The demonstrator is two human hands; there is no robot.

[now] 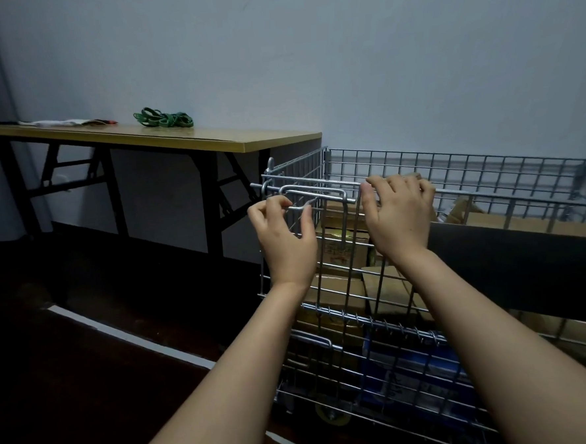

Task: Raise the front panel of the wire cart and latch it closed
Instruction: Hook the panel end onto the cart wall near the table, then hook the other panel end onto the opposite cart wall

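Note:
A silver wire cart (487, 168) stands against the wall at the right, filled with cardboard boxes. Its front panel (343, 287) is up, near vertical, with its top rail level with the cart's side walls. A wire latch loop (317, 194) sits at the panel's top left corner. My left hand (285, 236) pinches the lower wire of that latch between thumb and fingers. My right hand (399, 212) lies over the panel's top rail with the fingers curled over the far side.
A folding table (211, 141) with a wooden top stands left of the cart, carrying green bands (163, 118) and flat papers (62, 122). The floor is dark with a white stripe (120, 332). A dark board (527, 259) leans in the cart at right.

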